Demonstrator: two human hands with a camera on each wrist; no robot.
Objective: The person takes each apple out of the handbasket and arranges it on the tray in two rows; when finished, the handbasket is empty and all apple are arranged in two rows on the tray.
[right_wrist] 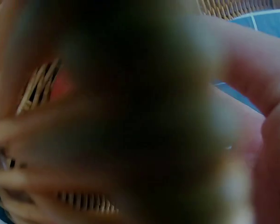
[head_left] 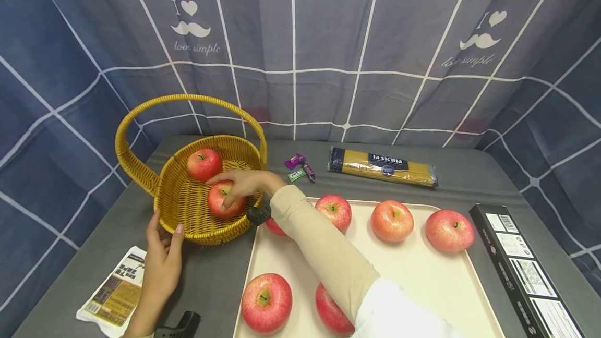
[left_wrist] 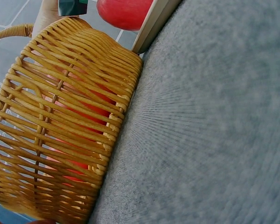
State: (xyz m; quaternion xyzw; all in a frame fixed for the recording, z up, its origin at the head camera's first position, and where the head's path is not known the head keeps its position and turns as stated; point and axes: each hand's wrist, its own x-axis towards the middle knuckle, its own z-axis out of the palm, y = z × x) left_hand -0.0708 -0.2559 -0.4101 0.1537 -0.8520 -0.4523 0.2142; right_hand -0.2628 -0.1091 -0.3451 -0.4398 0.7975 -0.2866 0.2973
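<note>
A yellow wicker basket [head_left: 185,207] with a tall handle stands at the left. Inside it, my right hand [head_left: 244,184] curls its fingers and thumb around a red apple [head_left: 218,200]. Another apple [head_left: 204,165] lies behind that one in the basket. My left hand [head_left: 161,262] holds the basket's near left side, thumb and fingertips at the rim. In the left wrist view the woven wall [left_wrist: 60,121] fills the left half, with red showing through its gaps. The right wrist view is mostly dark and blurred by the hand, with a bit of red apple [right_wrist: 61,87] behind.
A cream tray [head_left: 418,270] holds several apples [head_left: 266,304], partly covered by the right sleeve. Behind it lie small wrapped candies [head_left: 296,175] and a pack of spaghetti [head_left: 382,166]. A long black box [head_left: 526,270] is at the right, a flat food packet [head_left: 115,291] at front left.
</note>
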